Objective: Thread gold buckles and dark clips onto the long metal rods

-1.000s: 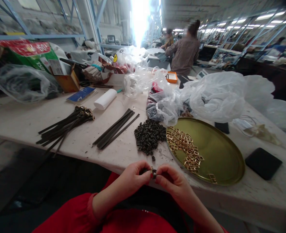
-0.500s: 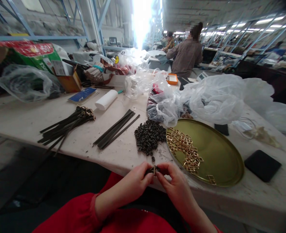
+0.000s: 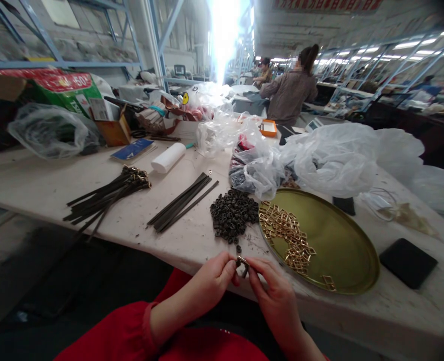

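Observation:
My left hand [image 3: 211,282] and my right hand [image 3: 272,291] meet at the table's near edge, fingertips pinched together on a small dark loop with a gold buckle [image 3: 242,263]. Just beyond them lies a heap of small dark loops [image 3: 234,214]. To its right a round brass tray [image 3: 342,235] holds several gold square buckles [image 3: 287,234]. A bundle of dark straps [image 3: 183,201] lies left of the heap, and a second bundle with metal ends [image 3: 107,197] lies further left.
Crumpled clear plastic bags [image 3: 330,155] crowd the table's far side. A white roll [image 3: 168,157], a blue booklet [image 3: 132,149] and a cardboard box [image 3: 112,131] sit at the back left. A black pad [image 3: 408,262] lies at the right. A seated person [image 3: 291,93] works at another table behind.
Both hands stay pinched on the small piece; the fingers have shifted and the piece now tilts between them. The view has drifted slightly.

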Demonstrator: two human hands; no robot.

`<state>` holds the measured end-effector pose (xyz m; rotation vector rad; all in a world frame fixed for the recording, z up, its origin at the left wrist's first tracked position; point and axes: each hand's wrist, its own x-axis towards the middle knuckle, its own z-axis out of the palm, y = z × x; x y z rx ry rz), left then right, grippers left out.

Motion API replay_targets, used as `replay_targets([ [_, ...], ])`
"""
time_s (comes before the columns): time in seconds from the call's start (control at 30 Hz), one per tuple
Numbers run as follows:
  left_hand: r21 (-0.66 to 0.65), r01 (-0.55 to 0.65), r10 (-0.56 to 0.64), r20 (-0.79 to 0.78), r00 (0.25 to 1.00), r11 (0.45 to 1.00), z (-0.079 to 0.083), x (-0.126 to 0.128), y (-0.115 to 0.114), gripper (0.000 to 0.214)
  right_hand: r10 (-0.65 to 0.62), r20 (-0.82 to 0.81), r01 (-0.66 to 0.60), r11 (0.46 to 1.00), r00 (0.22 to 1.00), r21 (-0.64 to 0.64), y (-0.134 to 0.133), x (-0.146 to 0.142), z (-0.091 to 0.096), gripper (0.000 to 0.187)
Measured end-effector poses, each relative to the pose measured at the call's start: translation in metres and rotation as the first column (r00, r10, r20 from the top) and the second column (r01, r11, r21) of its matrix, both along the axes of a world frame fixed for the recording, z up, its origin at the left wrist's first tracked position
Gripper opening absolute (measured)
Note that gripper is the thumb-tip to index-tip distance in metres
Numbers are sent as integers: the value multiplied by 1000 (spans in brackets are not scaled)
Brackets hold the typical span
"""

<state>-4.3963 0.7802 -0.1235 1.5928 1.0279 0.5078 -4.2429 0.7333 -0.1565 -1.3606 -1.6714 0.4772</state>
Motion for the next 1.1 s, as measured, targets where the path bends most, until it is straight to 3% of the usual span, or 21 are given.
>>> replay_targets([
  [0.17,-24,-82,82,29,996,996,-4,3,-2,11,-52,-297,-27,966,954,-256,-1,0,10,14],
  [0.3,-13,22,-21,45,999,1000,0,4,-6,34,-133,-510,-106,905,850,-412,1,2,10,20],
  [0.43,-47,129,-129,-16,991,991,10,1,-5,48,-176,-712,-245,860,680,-447,6,1,2,21],
  [0.57,-57,220,-218,41,975,974,13,-2,-1,39,-220,-854,-394,814,470,-427,7,-8,-9,26],
  [0.67,-103,194,-184,97,978,976,4,-3,3,32,-284,-868,-421,785,408,-454,9,-15,-16,32],
  [0.73,-177,139,-115,138,984,974,-4,-4,6,28,-286,-844,-429,761,453,-487,14,-13,-19,31],
  [0.77,-216,113,-79,158,984,970,-8,-4,9,27,-259,-816,-417,757,517,-504,19,-10,-21,28],
  [0.83,-280,64,-14,177,984,958,-14,-5,14,27,-153,-650,-287,805,745,-519,34,0,-24,22],
  [0.9,-307,17,33,157,987,952,-17,-5,19,29,-65,-264,-58,899,962,-433,54,14,-28,20],
  [0.93,-307,-9,53,134,990,952,-17,-5,22,30,-60,-35,44,933,998,-356,64,20,-29,19],
  [1.0,-296,-57,86,87,993,953,-16,-5,27,31,-62,206,117,956,977,-269,83,29,-32,15],
  [1.1,-276,-98,120,62,991,956,-18,-6,32,32,-33,333,127,956,942,-264,100,31,-35,13],
])
